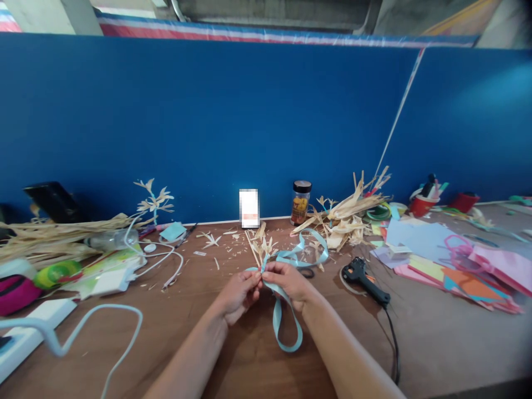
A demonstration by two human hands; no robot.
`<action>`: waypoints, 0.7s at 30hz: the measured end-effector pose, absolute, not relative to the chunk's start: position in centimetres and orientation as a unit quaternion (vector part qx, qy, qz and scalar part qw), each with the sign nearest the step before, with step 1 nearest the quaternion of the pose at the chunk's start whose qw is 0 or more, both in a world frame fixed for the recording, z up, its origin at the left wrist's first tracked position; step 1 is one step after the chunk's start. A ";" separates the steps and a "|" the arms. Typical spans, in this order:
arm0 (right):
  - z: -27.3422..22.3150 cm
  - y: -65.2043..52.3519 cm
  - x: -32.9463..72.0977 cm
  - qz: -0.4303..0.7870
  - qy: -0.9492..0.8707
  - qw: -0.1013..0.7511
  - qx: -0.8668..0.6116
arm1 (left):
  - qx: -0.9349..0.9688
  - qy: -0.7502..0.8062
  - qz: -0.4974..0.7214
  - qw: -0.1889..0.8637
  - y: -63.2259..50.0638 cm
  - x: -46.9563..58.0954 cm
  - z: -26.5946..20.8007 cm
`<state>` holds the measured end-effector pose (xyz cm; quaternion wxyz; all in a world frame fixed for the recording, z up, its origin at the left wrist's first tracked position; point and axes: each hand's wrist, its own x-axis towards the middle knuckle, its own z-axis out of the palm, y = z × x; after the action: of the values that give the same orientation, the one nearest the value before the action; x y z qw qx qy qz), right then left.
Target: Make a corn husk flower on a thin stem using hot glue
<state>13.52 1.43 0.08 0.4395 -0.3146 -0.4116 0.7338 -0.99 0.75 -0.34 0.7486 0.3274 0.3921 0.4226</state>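
Observation:
At the middle of the table, a small flower of dried, straw-coloured husk strips (266, 246) points away from me. My left hand (241, 291) pinches its lower end between thumb and fingers. Close against it, my right hand (288, 281) pinches a light blue ribbon (294, 347) at the flower's base, where some ribbon lies round the stem. One loop of the ribbon hangs below my right hand, and more of it curls on the table beyond. The fingertips hide the exact spot where the stem and ribbon meet.
A black glue gun (366, 281) with its cord lies right of my hands. A jar (300, 204), a lit phone (249, 208) and husk bundles (353, 213) stand behind. Coloured paper (419, 238) spreads right. White cables and a power strip (39, 332) occupy the left.

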 end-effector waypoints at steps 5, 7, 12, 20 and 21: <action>0.1 1.4 13.4 0.728 -0.413 0.453 -0.307 | 0.270 0.350 0.406 0.800 0.9 -1.1 -0.2; 0.1 1.4 13.4 0.733 -0.415 0.453 -0.293 | 0.252 0.345 0.407 0.807 0.8 -0.9 -0.1; 0.0 1.5 13.3 0.704 -0.440 0.457 -0.318 | 0.300 0.409 0.461 0.728 0.2 0.1 0.0; -0.6 2.0 13.2 0.526 -0.560 0.488 -0.415 | 0.463 0.473 0.536 0.524 0.1 0.1 0.1; -0.6 2.0 13.2 0.508 -0.576 0.486 -0.417 | 0.469 0.472 0.528 0.528 0.2 0.0 0.1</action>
<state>13.15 1.98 -0.62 0.4858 -0.4169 -0.5763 0.5080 0.03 0.22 0.08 0.5275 0.4685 0.4722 0.5284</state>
